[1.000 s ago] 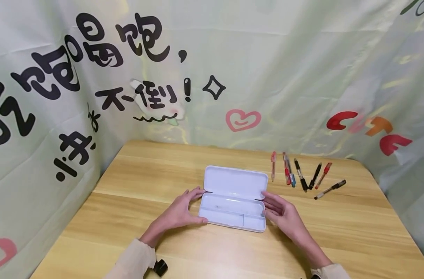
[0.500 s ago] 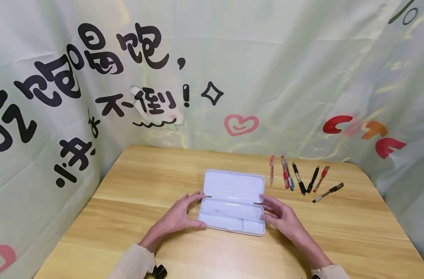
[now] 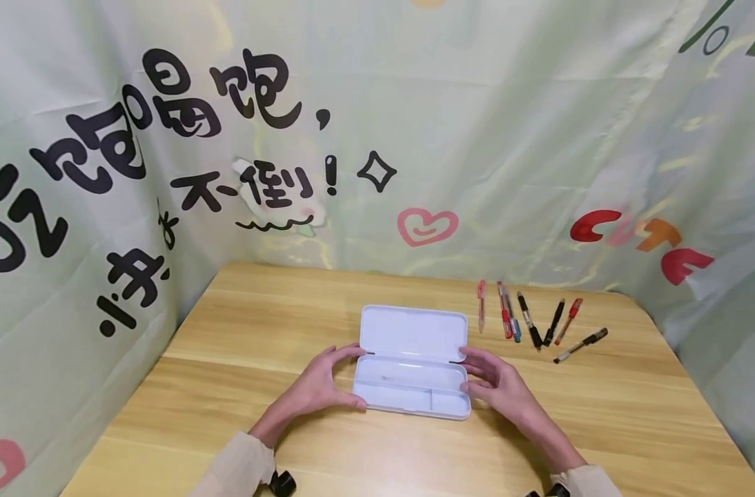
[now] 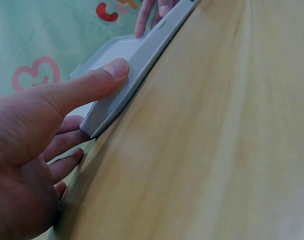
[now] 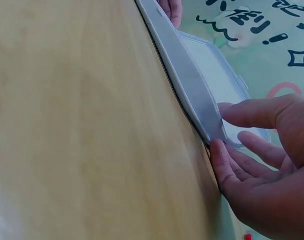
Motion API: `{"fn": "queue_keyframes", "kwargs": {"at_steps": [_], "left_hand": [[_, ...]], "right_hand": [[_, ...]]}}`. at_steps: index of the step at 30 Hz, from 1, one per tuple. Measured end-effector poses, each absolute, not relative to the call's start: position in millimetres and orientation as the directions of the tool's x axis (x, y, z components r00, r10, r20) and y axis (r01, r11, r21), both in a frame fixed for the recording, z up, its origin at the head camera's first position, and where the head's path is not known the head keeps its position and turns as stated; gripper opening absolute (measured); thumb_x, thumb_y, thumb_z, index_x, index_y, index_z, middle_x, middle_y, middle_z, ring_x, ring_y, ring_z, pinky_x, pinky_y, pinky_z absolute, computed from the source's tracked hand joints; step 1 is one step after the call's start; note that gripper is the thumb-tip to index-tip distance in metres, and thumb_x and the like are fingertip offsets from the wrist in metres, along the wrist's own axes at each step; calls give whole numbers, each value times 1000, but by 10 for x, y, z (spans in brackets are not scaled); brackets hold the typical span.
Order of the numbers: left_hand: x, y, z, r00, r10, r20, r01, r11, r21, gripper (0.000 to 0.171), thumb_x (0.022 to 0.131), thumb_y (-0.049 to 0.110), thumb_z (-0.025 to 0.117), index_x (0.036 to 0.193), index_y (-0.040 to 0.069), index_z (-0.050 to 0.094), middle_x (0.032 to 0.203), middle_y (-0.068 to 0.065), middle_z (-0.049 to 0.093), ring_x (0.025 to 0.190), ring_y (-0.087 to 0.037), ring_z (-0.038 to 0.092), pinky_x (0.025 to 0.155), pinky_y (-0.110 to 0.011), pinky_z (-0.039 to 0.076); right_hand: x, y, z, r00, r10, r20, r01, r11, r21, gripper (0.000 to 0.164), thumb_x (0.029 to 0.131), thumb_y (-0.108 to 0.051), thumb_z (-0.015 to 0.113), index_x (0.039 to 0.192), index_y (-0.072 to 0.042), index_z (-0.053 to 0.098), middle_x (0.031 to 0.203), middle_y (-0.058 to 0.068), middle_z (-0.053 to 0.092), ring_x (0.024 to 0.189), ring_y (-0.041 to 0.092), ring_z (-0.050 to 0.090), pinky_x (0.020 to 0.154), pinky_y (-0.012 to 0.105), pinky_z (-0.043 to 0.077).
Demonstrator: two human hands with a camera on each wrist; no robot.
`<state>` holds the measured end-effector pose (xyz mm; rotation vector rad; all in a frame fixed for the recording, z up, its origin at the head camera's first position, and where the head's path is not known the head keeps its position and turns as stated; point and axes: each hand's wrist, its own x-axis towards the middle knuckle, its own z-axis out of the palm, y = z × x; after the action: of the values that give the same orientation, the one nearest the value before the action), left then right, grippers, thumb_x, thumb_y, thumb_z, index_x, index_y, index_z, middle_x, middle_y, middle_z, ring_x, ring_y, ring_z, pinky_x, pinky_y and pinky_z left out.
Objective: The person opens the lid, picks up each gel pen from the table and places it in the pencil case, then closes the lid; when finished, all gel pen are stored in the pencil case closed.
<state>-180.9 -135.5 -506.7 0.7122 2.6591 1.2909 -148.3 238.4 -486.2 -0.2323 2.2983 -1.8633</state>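
A pale lilac pencil case lies on the table, its lid swung back. Its tray is split into a long rear section and two front sections, with a small mark in the rear one. My left hand grips the case's left end, thumb at the front corner and fingers near the hinge. In the left wrist view its thumb presses on the case's wall. At the other end my right hand holds the case, its thumb on the rim and fingers beside the hinge; some fingertips are partly hidden.
Several pens lie at the back right of the wooden table: a pink one, red ones such as this red pen, and black ones such as this black pen. A printed curtain stands behind and along the sides.
The head view has tilted slightly, so the scene sits a little lower in it. Both hands keep their hold on the pencil case, with no clear movement against the table.
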Motion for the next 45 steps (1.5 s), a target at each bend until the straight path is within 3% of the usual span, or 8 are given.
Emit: {"fn": "queue_keyframes", "kwargs": {"at_steps": [8, 13, 18, 22, 26, 34, 40, 45], "left_hand": [[-1789, -1391, -5077, -891, 443, 105, 362, 551, 751, 90, 61, 56, 95, 140, 28, 61, 154, -4, 51, 142, -53, 34, 112, -74, 27], [-1817, -1351, -5093, -880, 459, 120, 382, 536, 753, 89, 63, 55, 95, 140, 27, 61, 154, -4, 51, 143, -51, 35, 115, -71, 25], [-1804, -1351, -5119, -884, 451, 125, 375, 522, 766, 89, 63, 52, 96, 140, 26, 61, 155, -6, 51, 143, -53, 34, 114, -73, 26], [-1792, -1374, -5137, -894, 433, 117, 357, 528, 771, 89, 62, 50, 97, 140, 27, 61, 155, -6, 51, 142, -55, 33, 112, -75, 26], [-1810, -1363, -5121, -895, 429, 123, 358, 526, 771, 88, 63, 50, 97, 140, 27, 61, 155, -5, 50, 142, -56, 32, 111, -77, 26], [-1809, -1349, -5103, -889, 447, 95, 348, 527, 776, 89, 63, 50, 96, 141, 26, 60, 156, -5, 49, 143, -56, 31, 112, -77, 24], [-1822, -1367, -5097, -888, 445, 115, 360, 518, 776, 87, 65, 47, 97, 140, 25, 60, 154, -6, 51, 143, -52, 33, 115, -73, 23], [-1828, -1351, -5102, -878, 465, 112, 368, 507, 780, 87, 66, 48, 96, 141, 23, 60, 154, -9, 51, 143, -49, 35, 118, -69, 21]], "right_hand": [[-1484, 2451, -4832, -986, -164, 27, -74, 287, -955, 57, 90, -8, 78, 139, 4, 52, 137, 26, 60, 124, 41, 60, 96, 20, 51], [-1536, 2720, -4668, -992, 10, 127, -110, 435, -894, 52, 96, -17, 75, 138, 2, 53, 130, 24, 63, 109, 22, 66, 85, 21, 57], [-1616, 3088, -4572, -962, 220, 160, -15, 544, -839, 50, 99, -24, 71, 140, 0, 53, 120, 18, 65, 94, 0, 57, 74, 14, 52], [-1702, 3388, -4606, -924, 353, 149, 92, 582, -808, 49, 98, -25, 70, 139, -2, 55, 108, 8, 63, 84, -3, 54, 65, 12, 48], [-1782, 3668, -4665, -900, 413, 141, 170, 631, -757, 51, 98, -26, 69, 138, 1, 54, 105, 10, 62, 75, -6, 50, 58, 15, 46], [-1816, 3924, -4767, -907, 418, 41, 298, 710, -639, 71, 96, -32, 70, 140, 17, 45, 97, 18, 62, 87, 30, 58, 70, 37, 46], [-1856, 3969, -4721, -929, 369, -6, 299, 743, -598, 67, 96, -24, 63, 140, 22, 40, 94, 21, 64, 89, 36, 57, 86, 56, 46], [-1795, 4046, -4671, -931, 366, 1, 306, 779, -548, 58, 95, -19, 61, 133, 24, 47, 110, 36, 64, 92, 44, 61, 78, 56, 49]]}}
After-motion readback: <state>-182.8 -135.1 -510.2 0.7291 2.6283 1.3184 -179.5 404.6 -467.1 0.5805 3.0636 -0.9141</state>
